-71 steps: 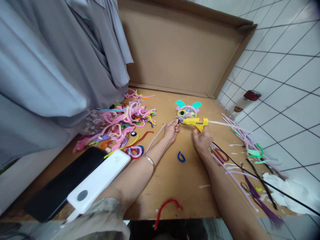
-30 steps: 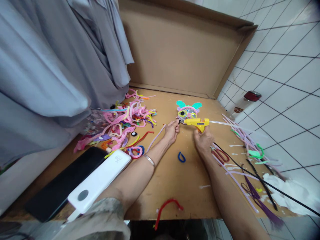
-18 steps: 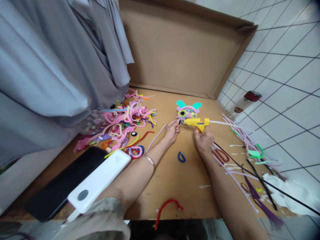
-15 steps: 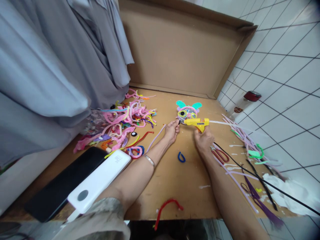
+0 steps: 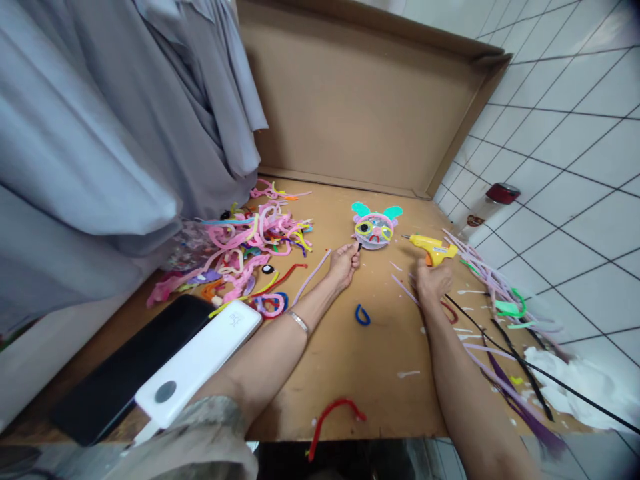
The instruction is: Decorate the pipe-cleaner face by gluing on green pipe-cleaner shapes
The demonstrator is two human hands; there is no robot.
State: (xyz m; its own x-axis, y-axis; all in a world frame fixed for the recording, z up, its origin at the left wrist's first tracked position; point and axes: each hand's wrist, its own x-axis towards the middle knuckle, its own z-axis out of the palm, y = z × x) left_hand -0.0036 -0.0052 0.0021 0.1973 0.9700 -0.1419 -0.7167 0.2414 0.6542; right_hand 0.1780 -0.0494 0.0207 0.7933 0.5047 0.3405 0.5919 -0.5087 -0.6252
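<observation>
My right hand [image 5: 433,280] is wrapped round the handle of a yellow hot glue gun [image 5: 434,249], its nozzle pointing left and apart from everything. In the pinched fingers of my left hand [image 5: 345,265] is a small black piece [image 5: 359,247], too small to name surely. Just behind it stands a round pig-like craft face [image 5: 374,231] with green ears, yellow eye rings, a pink rim and a red mouth; one eye ring has a black centre. A blue pipe cleaner loop [image 5: 363,315] lies between my forearms.
Tangled pipe cleaners [image 5: 260,233] pile up at left, near a white power bank [image 5: 200,360] and a black slab [image 5: 135,367]. More lilac strips [image 5: 493,277] lie right, by a clear bottle [image 5: 487,210] and white tissue [image 5: 575,387]. A black cord [image 5: 500,340] trails rightward. Cardboard [image 5: 345,100] stands behind.
My right hand has drawn the glue gun away to the right from the black piece, uncovering the lower craft face. My left hand stays nearly still.
</observation>
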